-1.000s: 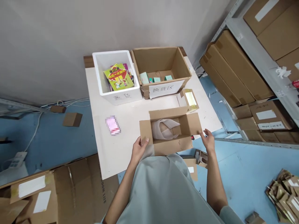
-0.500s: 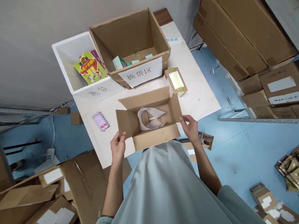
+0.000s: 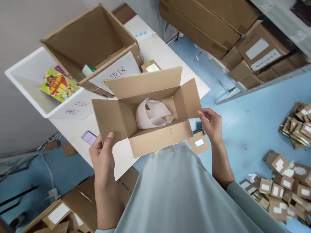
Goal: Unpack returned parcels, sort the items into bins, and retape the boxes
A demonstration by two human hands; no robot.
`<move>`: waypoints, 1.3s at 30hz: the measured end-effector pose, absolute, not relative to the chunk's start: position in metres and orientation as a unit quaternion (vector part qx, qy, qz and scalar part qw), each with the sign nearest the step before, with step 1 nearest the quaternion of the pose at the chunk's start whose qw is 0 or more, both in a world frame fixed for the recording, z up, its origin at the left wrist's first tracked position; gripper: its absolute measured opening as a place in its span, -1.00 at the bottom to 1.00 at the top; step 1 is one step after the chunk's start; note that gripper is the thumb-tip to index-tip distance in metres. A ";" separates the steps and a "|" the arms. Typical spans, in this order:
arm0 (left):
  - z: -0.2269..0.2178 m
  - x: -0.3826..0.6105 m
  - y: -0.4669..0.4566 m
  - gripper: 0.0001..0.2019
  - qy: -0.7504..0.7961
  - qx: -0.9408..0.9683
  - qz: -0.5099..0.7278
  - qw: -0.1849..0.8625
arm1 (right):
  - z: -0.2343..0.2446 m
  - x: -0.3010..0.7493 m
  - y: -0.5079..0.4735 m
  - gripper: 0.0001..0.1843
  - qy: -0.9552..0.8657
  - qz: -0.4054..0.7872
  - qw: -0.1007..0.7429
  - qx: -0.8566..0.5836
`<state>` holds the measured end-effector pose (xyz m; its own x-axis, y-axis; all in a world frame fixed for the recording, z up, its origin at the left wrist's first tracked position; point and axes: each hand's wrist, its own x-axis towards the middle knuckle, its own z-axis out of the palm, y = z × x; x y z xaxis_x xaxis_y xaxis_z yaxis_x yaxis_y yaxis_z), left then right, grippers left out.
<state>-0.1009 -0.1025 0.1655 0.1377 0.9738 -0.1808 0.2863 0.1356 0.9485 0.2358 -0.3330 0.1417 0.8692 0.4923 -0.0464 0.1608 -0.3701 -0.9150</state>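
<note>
An open cardboard box [image 3: 157,142] is held in front of my body, its flaps spread outward. My left hand [image 3: 104,153] pinches the left end flap between thumb and fingers. On the other side, my right hand [image 3: 212,123] grips the outer edge of the right end flap. Inside the box lies a loop of whitish packing wrap [image 3: 152,115], curled on the bottom. Whether anything sits beneath the wrap cannot be seen. A phone [image 3: 89,138] with a lit screen rests on the table just beyond my left hand.
On the white table [image 3: 167,58] stand a large cardboard box [image 3: 82,38] with a handwritten sign, a white foam box [image 3: 26,84] with colourful packets [image 3: 58,84], and a small carton [image 3: 150,66]. Shelving with cartons [image 3: 262,51] is at right. Parcels [image 3: 279,191] are heaped on the floor.
The held box appears larger and closer, raised toward me with both hands still on its end flaps. The view has turned right, so the table things sit further left.
</note>
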 end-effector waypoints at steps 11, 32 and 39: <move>0.163 -0.022 -0.136 -0.75 0.388 0.623 0.278 0.620 | 0.173 0.188 -0.475 -0.46 -0.084 -0.021 0.498 -0.863; 0.073 0.256 -0.347 -0.67 0.081 0.785 -0.065 0.611 | 0.081 0.200 -0.719 -0.47 0.265 -0.191 0.370 -0.869; 0.021 0.286 -0.424 -0.39 0.035 0.754 -0.235 0.613 | 0.050 0.202 -0.773 -0.42 0.340 -0.170 0.205 -0.902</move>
<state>0.2856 -0.4239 0.0213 0.8871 -0.2349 -0.3974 0.3411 -0.2465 0.9071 0.2023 -0.7728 0.0504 0.7114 -0.6825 0.1680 -0.5430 -0.6854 -0.4852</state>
